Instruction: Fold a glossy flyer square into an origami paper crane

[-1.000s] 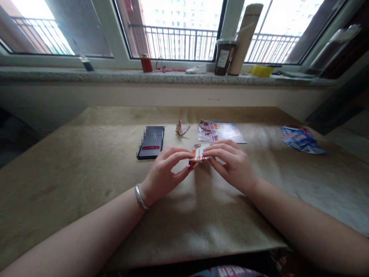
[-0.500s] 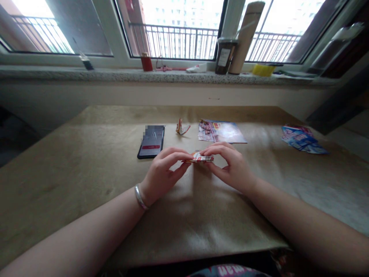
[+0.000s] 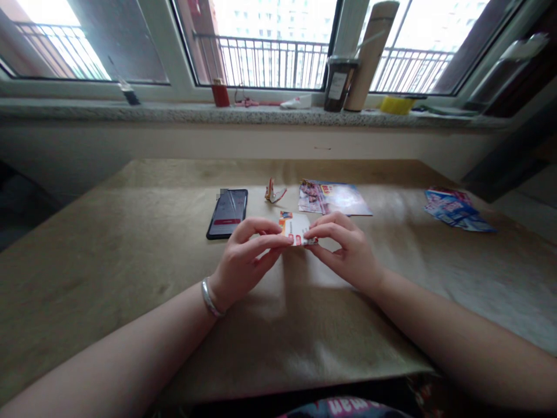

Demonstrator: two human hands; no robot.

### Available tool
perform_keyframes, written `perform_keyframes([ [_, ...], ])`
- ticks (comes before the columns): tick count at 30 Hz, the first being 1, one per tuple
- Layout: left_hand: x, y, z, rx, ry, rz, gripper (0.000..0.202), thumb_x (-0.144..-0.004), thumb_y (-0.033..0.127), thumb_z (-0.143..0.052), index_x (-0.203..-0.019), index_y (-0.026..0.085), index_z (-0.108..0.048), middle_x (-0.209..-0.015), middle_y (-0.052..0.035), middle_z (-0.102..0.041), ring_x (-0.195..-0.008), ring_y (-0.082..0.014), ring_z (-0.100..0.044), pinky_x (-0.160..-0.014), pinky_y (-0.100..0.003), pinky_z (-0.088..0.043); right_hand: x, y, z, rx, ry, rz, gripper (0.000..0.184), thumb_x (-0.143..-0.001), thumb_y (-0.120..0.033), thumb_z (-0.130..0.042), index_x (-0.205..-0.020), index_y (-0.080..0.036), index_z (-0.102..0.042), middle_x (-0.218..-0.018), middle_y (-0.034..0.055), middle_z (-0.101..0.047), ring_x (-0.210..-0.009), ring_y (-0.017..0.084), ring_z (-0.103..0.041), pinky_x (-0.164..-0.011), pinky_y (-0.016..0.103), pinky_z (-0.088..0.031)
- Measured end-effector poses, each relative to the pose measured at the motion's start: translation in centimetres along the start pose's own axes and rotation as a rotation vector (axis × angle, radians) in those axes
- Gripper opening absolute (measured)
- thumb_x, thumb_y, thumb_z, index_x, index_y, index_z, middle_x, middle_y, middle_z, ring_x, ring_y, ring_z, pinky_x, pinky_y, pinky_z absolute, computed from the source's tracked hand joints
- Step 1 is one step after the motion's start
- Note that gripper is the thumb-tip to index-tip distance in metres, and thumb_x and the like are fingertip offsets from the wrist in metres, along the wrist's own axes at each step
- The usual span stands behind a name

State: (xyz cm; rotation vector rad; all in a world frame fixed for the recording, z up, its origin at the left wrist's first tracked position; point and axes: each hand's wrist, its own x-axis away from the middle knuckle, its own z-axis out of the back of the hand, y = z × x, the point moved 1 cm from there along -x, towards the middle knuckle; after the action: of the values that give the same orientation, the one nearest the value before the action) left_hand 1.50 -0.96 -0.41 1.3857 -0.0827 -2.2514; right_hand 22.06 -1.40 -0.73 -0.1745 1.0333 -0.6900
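Between my hands is a small printed piece of paper (image 3: pixel 297 225), white with orange and red print, held a little above the table. My left hand (image 3: pixel 250 252) pinches its left edge between thumb and fingers; a silver bangle sits on that wrist. With thumb and fingertips, my right hand (image 3: pixel 342 247) grips the right edge. Just beyond my left hand lies a dark phone (image 3: pixel 228 213) with its screen lit. A small folded paper shape (image 3: pixel 274 193) stands past the held paper, and a printed leaflet (image 3: pixel 343 199) lies flat beyond my right hand.
Several blue and pink packets (image 3: pixel 456 210) are at the right of the brown-covered table (image 3: pixel 130 249). Along the stone windowsill (image 3: pixel 174 112) stand a red container (image 3: pixel 220 93), a dark jar (image 3: pixel 339 86), a tall brown tube (image 3: pixel 372 55) and a yellow item (image 3: pixel 397 105).
The paper between my hands has opened out or tilted up, so its printed face now shows. Both hands have stayed nearly in place.
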Motion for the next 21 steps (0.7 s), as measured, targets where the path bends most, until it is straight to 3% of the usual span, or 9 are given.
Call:
perform_keyframes([
  [7,0.5,-0.4,-0.2,-0.001,-0.029,0.019,0.027,-0.08,0.012,-0.062,-0.104,0.023,-0.058,-0.096,-0.0028,-0.058,-0.09,-0.0127,-0.057,-0.081,-0.028,-0.051,0.2,0.1,-0.5,-0.15,-0.103,-0.192,0.015,-0.079,-0.023,-0.061,-0.094,-0.023,-0.061,-0.091,0.0032,-0.057,-0.085,0.013,-0.058,-0.067,0.026,-0.058],
  [10,0.6,-0.6,-0.3,0.078,0.024,0.069,0.039,-0.078,0.012,-0.064,-0.113,0.022,-0.049,-0.104,-0.0062,-0.056,-0.097,-0.0164,-0.057,-0.086,-0.034,-0.052,0.2,0.2,-0.6,-0.199,-0.103,-0.209,0.018,-0.078,-0.02,-0.061,-0.097,-0.023,-0.06,-0.094,0.0035,-0.057,-0.088,0.013,-0.059,-0.071,0.027,-0.059],
  [12,0.5,-0.4,-0.3,0.133,0.032,0.043,0.035,-0.077,0.013,-0.065,-0.107,0.022,-0.049,-0.108,-0.0071,-0.055,-0.102,-0.0181,-0.057,-0.089,-0.036,-0.051,0.2,0.3,-0.8,-0.21,-0.109,-0.201,0.022,-0.077,-0.02,-0.062,-0.098,-0.023,-0.058,-0.096,0.0036,-0.059,-0.09,0.014,-0.059,-0.078,0.031,-0.058],
  [15,0.2,-0.1,-0.2,0.111,-0.066,-0.027,0.018,-0.081,0.008,-0.059,-0.093,0.02,-0.055,-0.107,-0.0064,-0.056,-0.11,-0.0189,-0.056,-0.096,-0.037,-0.048,0.3,0.6,-1.1,-0.219,-0.125,-0.205,0.024,-0.077,-0.02,-0.062,-0.1,-0.022,-0.057,-0.097,0.0032,-0.062,-0.089,0.015,-0.06,-0.082,0.035,-0.056],
  [21,0.2,-0.6,-0.3,0.067,-0.283,-0.107,0.017,-0.082,0.014,-0.059,-0.098,0.019,-0.06,-0.109,-0.0073,-0.063,-0.121,-0.0219,-0.048,-0.101,-0.043,-0.044,0.5,0.9,-1.1,-0.244,-0.187,-0.307,0.031,-0.076,-0.019,-0.06,-0.106,-0.021,-0.053,-0.1,0.0051,-0.064,-0.094,0.016,-0.062,-0.078,0.033,-0.054],
])
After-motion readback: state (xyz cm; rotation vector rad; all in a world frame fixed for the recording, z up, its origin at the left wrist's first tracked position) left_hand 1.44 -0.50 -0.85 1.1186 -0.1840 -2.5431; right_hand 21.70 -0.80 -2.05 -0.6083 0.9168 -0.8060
